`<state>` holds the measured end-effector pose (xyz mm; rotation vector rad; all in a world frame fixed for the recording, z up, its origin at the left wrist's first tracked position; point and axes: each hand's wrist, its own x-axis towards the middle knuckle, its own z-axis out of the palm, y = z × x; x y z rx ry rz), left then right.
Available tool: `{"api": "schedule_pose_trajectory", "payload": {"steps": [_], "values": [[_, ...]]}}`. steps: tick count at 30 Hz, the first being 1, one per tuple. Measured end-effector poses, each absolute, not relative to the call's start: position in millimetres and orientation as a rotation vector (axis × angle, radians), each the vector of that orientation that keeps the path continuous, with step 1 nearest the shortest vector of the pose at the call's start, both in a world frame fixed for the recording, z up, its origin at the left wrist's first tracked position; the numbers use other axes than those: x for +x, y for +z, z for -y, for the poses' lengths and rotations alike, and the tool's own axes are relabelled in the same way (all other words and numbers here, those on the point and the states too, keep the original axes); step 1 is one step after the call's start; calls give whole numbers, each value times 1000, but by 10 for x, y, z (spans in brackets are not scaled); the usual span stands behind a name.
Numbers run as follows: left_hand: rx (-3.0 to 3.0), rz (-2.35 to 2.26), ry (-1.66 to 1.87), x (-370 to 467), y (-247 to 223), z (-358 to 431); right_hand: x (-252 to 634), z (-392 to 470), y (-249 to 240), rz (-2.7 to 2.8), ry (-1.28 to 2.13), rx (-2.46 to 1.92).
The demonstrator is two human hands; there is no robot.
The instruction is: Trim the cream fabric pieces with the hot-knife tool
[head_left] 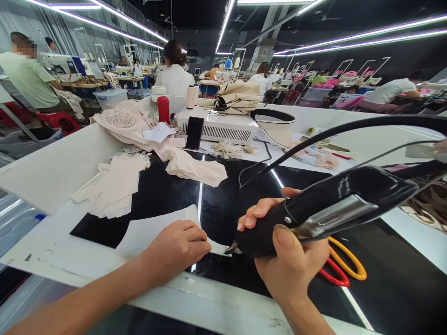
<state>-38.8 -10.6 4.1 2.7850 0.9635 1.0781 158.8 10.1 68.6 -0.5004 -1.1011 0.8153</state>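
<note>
My right hand (293,260) is wrapped round a black corded handheld tool (335,204), its thumb beside a silver lever. The tool's narrow metal tip (232,250) meets the right end of a white fabric piece (153,232). My left hand (185,244) rests on that piece close to the tip, fingers curled and pinched at its edge; the fingertips are partly hidden. The fabric lies flat on a glossy black panel (223,204). Just right of my right hand are scissors (349,263) with one red and one yellow handle; their blades are hidden.
Beige fabric stacks (195,167) and loose pieces (115,186) lie on the left and middle. Behind stand a phone (194,132), a red bottle (163,109) and a vented white box (216,125). The tool's thick cable (314,139) arches rightward. Several people sit at sewing machines beyond.
</note>
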Motion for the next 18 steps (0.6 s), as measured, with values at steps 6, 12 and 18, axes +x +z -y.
{"api": "schedule_pose_trajectory", "payload": {"steps": [6, 12, 18], "values": [[2761, -961, 1063, -391, 75, 115, 1603, -108, 701, 1122, 836, -510], [2715, -1039, 992, -630, 184, 82, 1672, -244, 684, 1129, 788, -532], [2746, -1127, 831, -776, 174, 159, 1696, -413, 706, 1100, 752, -538]]}}
